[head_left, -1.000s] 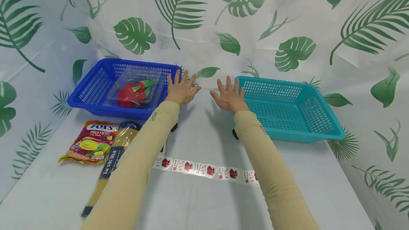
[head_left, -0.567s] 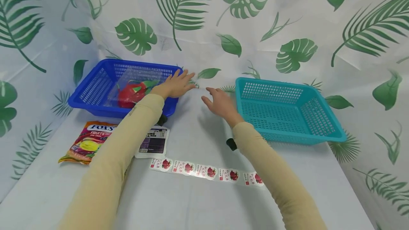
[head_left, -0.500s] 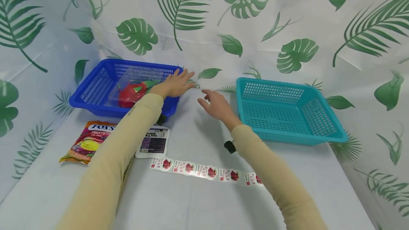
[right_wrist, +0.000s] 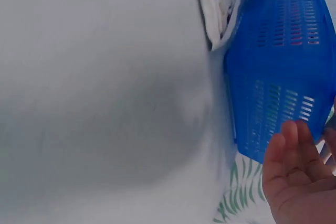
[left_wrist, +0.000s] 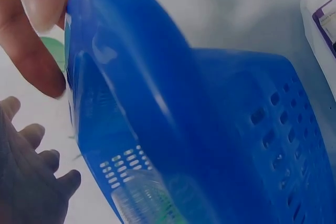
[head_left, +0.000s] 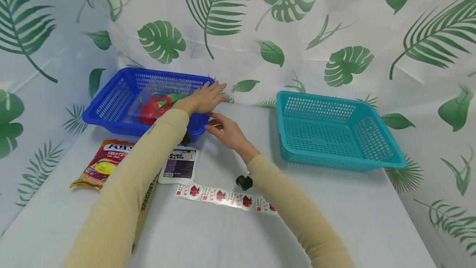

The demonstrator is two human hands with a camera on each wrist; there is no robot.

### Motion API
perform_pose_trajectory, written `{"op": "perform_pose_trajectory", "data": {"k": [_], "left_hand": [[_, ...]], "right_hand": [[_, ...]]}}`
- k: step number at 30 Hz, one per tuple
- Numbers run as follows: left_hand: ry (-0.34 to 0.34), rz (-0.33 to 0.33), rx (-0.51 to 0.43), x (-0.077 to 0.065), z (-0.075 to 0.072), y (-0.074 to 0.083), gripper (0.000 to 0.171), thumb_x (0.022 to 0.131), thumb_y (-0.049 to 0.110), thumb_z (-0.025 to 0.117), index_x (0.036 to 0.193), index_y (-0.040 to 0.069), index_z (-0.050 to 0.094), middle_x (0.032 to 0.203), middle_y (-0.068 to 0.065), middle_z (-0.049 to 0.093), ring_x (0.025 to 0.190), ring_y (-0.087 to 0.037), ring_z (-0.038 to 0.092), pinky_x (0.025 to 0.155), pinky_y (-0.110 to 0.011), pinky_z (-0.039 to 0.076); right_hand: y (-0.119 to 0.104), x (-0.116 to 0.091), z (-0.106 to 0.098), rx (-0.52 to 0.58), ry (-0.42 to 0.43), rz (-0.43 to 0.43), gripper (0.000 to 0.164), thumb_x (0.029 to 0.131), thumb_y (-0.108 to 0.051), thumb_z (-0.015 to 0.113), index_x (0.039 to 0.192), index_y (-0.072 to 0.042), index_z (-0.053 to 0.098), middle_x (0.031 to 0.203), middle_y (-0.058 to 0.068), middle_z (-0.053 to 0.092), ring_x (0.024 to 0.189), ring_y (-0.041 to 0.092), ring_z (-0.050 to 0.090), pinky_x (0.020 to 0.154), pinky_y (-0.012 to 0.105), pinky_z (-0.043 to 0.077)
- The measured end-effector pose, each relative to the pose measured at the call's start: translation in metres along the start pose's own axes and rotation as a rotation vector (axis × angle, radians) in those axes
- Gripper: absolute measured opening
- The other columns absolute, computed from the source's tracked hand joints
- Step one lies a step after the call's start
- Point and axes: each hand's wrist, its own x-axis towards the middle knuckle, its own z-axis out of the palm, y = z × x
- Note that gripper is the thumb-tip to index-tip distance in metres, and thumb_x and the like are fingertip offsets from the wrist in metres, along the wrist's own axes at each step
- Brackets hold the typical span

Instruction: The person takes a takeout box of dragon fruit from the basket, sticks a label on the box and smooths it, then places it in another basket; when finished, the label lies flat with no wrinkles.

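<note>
Over the right end of the blue basket [head_left: 111, 126] is my left hand [head_left: 205, 99], its fingers spread and straight. In the left wrist view that hand [left_wrist: 31, 182] shows at the lower left, apart from the basket wall. My right hand [head_left: 229, 135] is at the basket's right end with relaxed, slightly bent fingers. Its fingertips [left_wrist: 44, 77] are right at the rim in the left wrist view; in the right wrist view the fingers [right_wrist: 290, 140] overlap the perforated wall. Inside the basket lies a red dragon fruit [head_left: 149, 111] in a clear plastic box [head_left: 146, 90].
A teal basket [head_left: 336, 163] stands at the right. On the left lie a Fox's candy bag [head_left: 102, 164], a spaghetti pack [head_left: 143, 214] partly under the left sleeve, and a white-and-purple packet [head_left: 180, 164]. A strip of dragon fruit stickers [head_left: 219, 196] crosses the table.
Both hands were spread between the two baskets. My left hand has moved left over the blue basket's end; my right hand has crossed left from the teal basket to the blue one.
</note>
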Motion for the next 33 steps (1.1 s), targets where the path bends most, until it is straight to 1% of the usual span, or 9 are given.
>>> {"op": "perform_pose_trajectory", "data": {"k": [4,7,11,15,17,21,26,30,33], "left_hand": [[0.003,0.01,-0.004,-0.003,-0.002,-0.002,0.064,0.105,0.052,0.019,0.159,0.019,0.006,0.163,-0.012,-0.002,0.147,-0.04,-0.005,0.116,-0.057,0.003],[0.008,0.012,-0.017,-0.005,-0.002,-0.005,0.065,0.105,0.051,0.02,0.159,0.018,0.006,0.163,-0.012,-0.002,0.147,-0.04,-0.004,0.116,-0.057,0.003],[0.022,0.017,-0.049,-0.007,-0.002,-0.01,0.064,0.106,0.049,0.024,0.159,0.017,0.007,0.163,-0.015,-0.002,0.147,-0.04,-0.005,0.116,-0.057,0.004],[0.029,0.013,-0.062,-0.009,-0.003,-0.014,0.064,0.106,0.047,0.028,0.159,0.017,0.007,0.163,-0.016,-0.004,0.147,-0.04,-0.005,0.115,-0.059,0.005],[0.028,0.012,-0.055,-0.01,-0.003,-0.017,0.064,0.106,0.046,0.029,0.158,0.016,0.007,0.162,-0.018,-0.004,0.147,-0.041,-0.006,0.115,-0.06,0.005],[0.023,0.016,-0.022,-0.012,-0.004,-0.024,0.064,0.106,0.043,0.032,0.158,0.015,0.009,0.162,-0.019,-0.002,0.147,-0.04,-0.004,0.115,-0.059,0.006],[0.026,0.033,0.035,-0.02,-0.015,-0.032,0.06,0.105,0.036,0.042,0.156,0.011,0.022,0.162,-0.019,0.007,0.148,-0.037,0.005,0.117,-0.055,0.01],[0.074,0.031,0.034,-0.029,-0.027,-0.046,0.055,0.104,0.029,0.049,0.151,0.005,0.034,0.158,-0.02,0.025,0.145,-0.037,0.02,0.117,-0.052,0.016],[0.131,-0.005,-0.009,-0.038,-0.037,-0.061,0.054,0.102,0.028,0.052,0.148,0.004,0.039,0.153,-0.019,0.035,0.142,-0.037,0.029,0.115,-0.051,0.022]], "right_hand": [[0.0,0.004,0.006,0.164,0.008,0.024,0.047,0.099,-0.021,0.059,0.143,-0.008,0.049,0.135,0.015,0.056,0.114,0.028,0.06,0.091,0.037,0.051],[0.0,0.005,0.01,0.264,-0.012,0.055,0.048,0.1,-0.02,0.058,0.145,-0.007,0.047,0.135,0.019,0.055,0.112,0.03,0.06,0.088,0.039,0.053],[0.0,0.006,0.013,0.348,-0.019,0.089,0.05,0.099,-0.019,0.057,0.147,-0.008,0.044,0.139,0.02,0.051,0.114,0.03,0.059,0.088,0.041,0.053],[-0.001,0.007,0.015,0.401,0.008,0.108,0.049,0.098,-0.015,0.058,0.145,-0.007,0.047,0.139,0.02,0.051,0.115,0.03,0.059,0.089,0.039,0.053],[-0.002,0.007,0.016,0.404,0.02,0.123,0.049,0.097,-0.016,0.06,0.144,-0.01,0.049,0.139,0.019,0.052,0.114,0.029,0.06,0.089,0.039,0.053],[-0.002,0.008,0.017,0.373,0.04,0.155,0.048,0.096,-0.024,0.064,0.142,-0.016,0.052,0.138,0.014,0.054,0.114,0.025,0.06,0.088,0.039,0.053],[-0.003,0.009,0.016,0.34,0.056,0.158,0.048,0.095,-0.029,0.065,0.141,-0.019,0.054,0.136,0.008,0.056,0.114,0.024,0.059,0.089,0.041,0.052],[-0.003,0.01,0.016,0.333,0.056,0.162,0.048,0.095,-0.029,0.065,0.14,-0.019,0.054,0.135,0.009,0.056,0.113,0.023,0.059,0.089,0.04,0.053],[-0.002,0.01,0.017,0.335,0.053,0.169,0.048,0.095,-0.03,0.065,0.14,-0.019,0.054,0.135,0.009,0.057,0.112,0.023,0.06,0.088,0.039,0.052]]}}
